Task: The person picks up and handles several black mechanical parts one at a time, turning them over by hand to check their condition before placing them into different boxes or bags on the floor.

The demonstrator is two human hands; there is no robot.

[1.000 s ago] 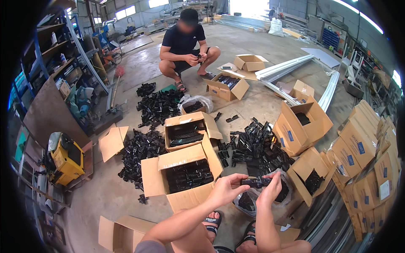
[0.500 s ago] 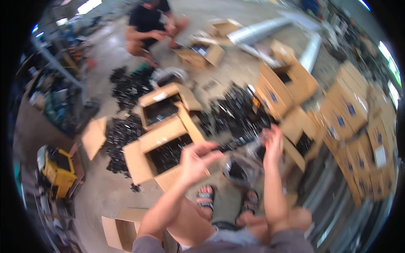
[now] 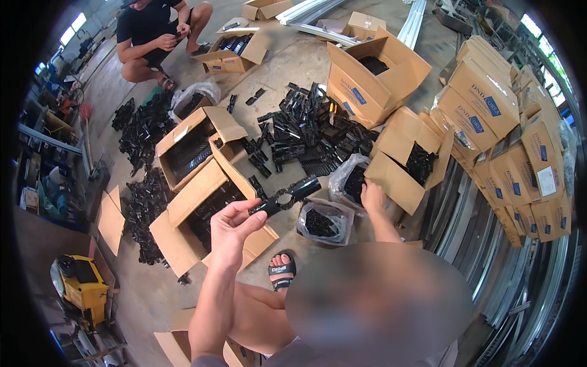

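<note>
My left hand [image 3: 229, 229] pinches a black clamp-like part [image 3: 304, 188] between thumb and fingers at one end. The part is long and glossy, with a round opening near its middle, and it is held up above the floor. Lower right of it, my right hand [image 3: 373, 199] reaches to a clear plastic bag [image 3: 340, 177] of small dark pieces. Its fingertips are hidden at the bag's edge. Beside that bag stands a small carton [image 3: 348, 227], lined with plastic and filled with small black pieces.
Open cartons of black parts [image 3: 177, 211] stand at left, another carton [image 3: 400, 189] at right. A heap of black parts [image 3: 306, 131] lies ahead. Someone squats at far left holding a small part. Stacked cartons [image 3: 483, 104] and metal profiles [image 3: 465, 244] line the right side.
My right hand has come away from the black part and moved down to the plastic bag. My left hand has shifted left and still holds the part. The view has turned slightly.
</note>
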